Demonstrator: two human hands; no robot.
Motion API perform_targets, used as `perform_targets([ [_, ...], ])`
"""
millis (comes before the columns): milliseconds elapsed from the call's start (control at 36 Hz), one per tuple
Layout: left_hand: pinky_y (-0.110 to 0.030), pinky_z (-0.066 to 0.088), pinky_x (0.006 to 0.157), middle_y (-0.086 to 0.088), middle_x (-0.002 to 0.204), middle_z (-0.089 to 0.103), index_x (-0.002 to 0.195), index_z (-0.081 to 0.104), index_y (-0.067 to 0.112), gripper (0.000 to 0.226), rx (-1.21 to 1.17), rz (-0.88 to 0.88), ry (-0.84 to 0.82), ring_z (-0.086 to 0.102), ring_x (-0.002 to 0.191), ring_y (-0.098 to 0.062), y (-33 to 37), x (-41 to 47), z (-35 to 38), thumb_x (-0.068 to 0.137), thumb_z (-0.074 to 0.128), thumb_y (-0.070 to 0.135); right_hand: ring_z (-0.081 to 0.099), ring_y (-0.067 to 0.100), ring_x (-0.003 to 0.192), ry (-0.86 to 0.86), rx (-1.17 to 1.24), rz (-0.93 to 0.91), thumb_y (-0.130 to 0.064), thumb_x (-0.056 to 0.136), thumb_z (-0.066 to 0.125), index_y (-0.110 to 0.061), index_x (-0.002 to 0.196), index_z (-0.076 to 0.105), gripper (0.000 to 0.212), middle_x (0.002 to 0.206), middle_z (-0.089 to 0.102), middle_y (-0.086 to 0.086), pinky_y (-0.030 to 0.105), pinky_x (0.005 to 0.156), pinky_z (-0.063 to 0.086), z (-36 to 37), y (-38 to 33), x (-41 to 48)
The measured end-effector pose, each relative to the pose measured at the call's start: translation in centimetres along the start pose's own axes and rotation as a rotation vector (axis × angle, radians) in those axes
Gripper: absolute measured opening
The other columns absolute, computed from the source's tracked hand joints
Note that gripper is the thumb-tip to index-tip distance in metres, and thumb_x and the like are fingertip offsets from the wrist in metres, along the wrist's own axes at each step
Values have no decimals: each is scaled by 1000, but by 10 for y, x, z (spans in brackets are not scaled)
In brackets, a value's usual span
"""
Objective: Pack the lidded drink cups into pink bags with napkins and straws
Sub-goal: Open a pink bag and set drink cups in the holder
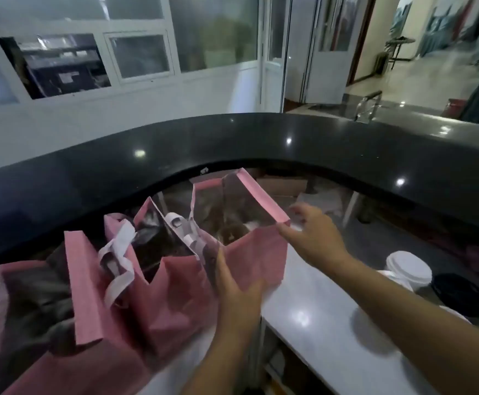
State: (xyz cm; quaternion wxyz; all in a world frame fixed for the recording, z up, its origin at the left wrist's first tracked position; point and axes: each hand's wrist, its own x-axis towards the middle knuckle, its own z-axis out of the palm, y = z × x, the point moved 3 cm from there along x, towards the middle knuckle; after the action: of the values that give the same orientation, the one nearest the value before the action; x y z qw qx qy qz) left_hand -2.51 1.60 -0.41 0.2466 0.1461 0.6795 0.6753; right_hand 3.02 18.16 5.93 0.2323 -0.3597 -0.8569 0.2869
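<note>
On my feed, the far left shows the left bag (87, 286), pink and standing open at the near end of the white counter (318, 315). Its inside is dark and too blurred for me to read. Just beside it stands the middle bag (169, 289), also pink and open, its white handles (118, 252) flopped over the rim toward the left bag.

Next comes the right bag (256, 252), the tallest in view, touching the middle bag and upright on the counter with its mouth wide open. Something dark lies inside, but I cannot make out what.

The left hand (238, 286) grasps this bag at its near left corner, thumb up along the edge and fingers curled onto the front face. The right hand (313, 235) reaches in from the right, fingertips (283, 228) at the bag's top right corner. Motion blur keeps me from telling whether it pinches the rim or only touches it.

Farther right on the counter, well apart from the bags, sit a white-lidded cup (409, 269) and, just beside it, a dark-lidded cup (459, 293). A black curved ledge (232, 138) arcs behind everything.
</note>
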Motion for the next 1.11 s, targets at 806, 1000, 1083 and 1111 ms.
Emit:
perform_targets([
  [806,-20,53,88,30,111,66,115,62,49,49,262,-38,-468,64,104,5,44,-1,58,84,68,11,59,9,71,-250,-204,-53,-14,90,61,-21,96,77,19,89,69,-6,24,62,44,-37,53,121],
  [1000,-21,56,82,11,105,74,110,70,28,29,438,315,-495,69,99,-4,125,21,54,91,65,7,63,9,76,-336,-79,-94,-1,83,67,-17,92,79,21,81,72,-4,8,61,42,-75,95,142],
  [1083,-28,55,93,17,116,67,120,63,36,32,734,480,-382,62,107,1,143,55,57,91,67,21,60,2,71,-405,-40,-111,1,86,65,-14,95,78,22,85,72,-2,5,61,43,-80,102,146],
  [1111,-31,50,101,17,127,62,127,58,36,39,854,493,-374,57,115,0,146,66,61,90,68,30,60,1,72,-434,-27,-113,0,88,64,-15,96,78,22,86,72,-2,10,65,46,-82,103,147],
])
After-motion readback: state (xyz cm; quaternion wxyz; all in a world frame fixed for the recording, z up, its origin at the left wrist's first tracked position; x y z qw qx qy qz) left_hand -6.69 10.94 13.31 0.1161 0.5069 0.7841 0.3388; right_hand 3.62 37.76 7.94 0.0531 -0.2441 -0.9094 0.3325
